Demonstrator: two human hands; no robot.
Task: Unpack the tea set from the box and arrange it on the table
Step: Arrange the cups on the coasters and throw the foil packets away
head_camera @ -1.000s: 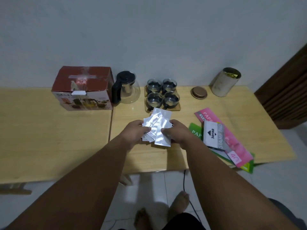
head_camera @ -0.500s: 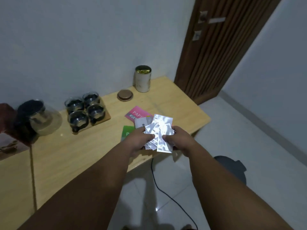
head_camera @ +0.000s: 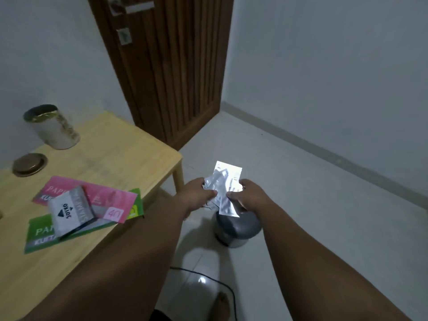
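Both of my hands hold a bunch of shiny silver foil packets (head_camera: 224,181) out past the right end of the wooden table (head_camera: 111,158), above a small grey bin (head_camera: 238,230) on the floor. My left hand (head_camera: 198,193) grips the packets from the left, my right hand (head_camera: 246,195) from the right. The red box, the glass teapot and the cups on their tray are out of view to the left.
On the table stand a white tin (head_camera: 53,127) with a gold rim, its brown lid (head_camera: 29,164), pink and green paper packs (head_camera: 92,198) and a stamp pad box (head_camera: 70,209). A brown door (head_camera: 166,66) is behind. A black cable (head_camera: 208,278) lies on the tiled floor.
My view has swung right, away from the tea set. My hands carried the foil packets from over the table to above the bin beside it.
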